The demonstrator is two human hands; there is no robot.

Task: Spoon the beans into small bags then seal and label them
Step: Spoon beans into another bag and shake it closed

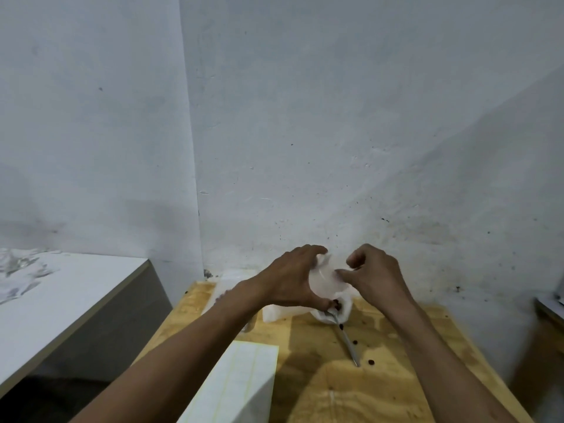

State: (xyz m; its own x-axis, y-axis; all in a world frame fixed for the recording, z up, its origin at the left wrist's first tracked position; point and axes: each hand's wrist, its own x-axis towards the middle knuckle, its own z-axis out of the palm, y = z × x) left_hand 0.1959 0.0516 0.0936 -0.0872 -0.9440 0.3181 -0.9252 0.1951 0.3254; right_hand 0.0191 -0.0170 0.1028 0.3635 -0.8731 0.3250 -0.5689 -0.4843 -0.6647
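Both hands hold a small clear plastic bag (325, 280) up over the far end of the wooden table (396, 377). My left hand (293, 277) grips its left side, and my right hand (374, 274) pinches its upper right edge. Below the bag lies a white container (343, 306) holding dark red beans (336, 303). A metal spoon (348, 341) rests with its bowl in the container and its handle pointing toward me. A few loose beans (370, 361) lie on the table near the spoon. A sheet of blank labels (244, 383) lies at the near left.
A white box-like thing (276, 312) sits left of the container, partly hidden by my left arm. A white counter (61, 300) stands to the left of the table. The wall (305, 148) rises right behind the table. Another surface edge (549, 306) shows at far right.
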